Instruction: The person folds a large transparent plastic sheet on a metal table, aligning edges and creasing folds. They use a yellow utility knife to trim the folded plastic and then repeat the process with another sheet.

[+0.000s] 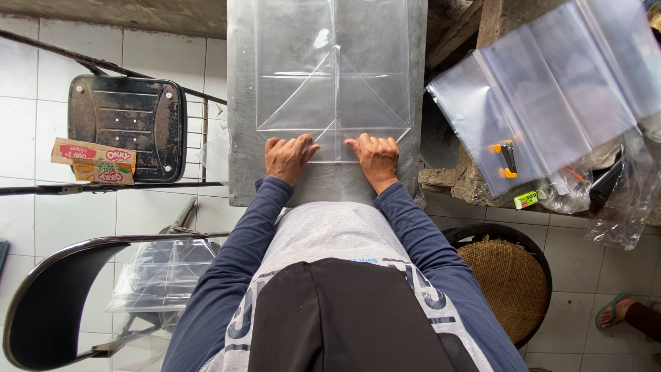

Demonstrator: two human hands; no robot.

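A clear plastic sheet (334,76) lies on a grey metal table (241,103), its two lower corners folded in so the edges form a triangle. My left hand (288,157) presses flat on the sheet's near edge at the left. My right hand (375,157) presses it at the right, fingers curled down. Both hands rest on the plastic side by side, a small gap between them. I wear dark blue long sleeves.
A pile of clear plastic sheets (551,89) lies at the right with a yellow-and-black cutter (507,158) under it. A dark metal chair (127,127) with a small cardboard box (94,161) stands left. A round woven basket (506,275) sits lower right. Someone's sandalled foot (623,311) shows far right.
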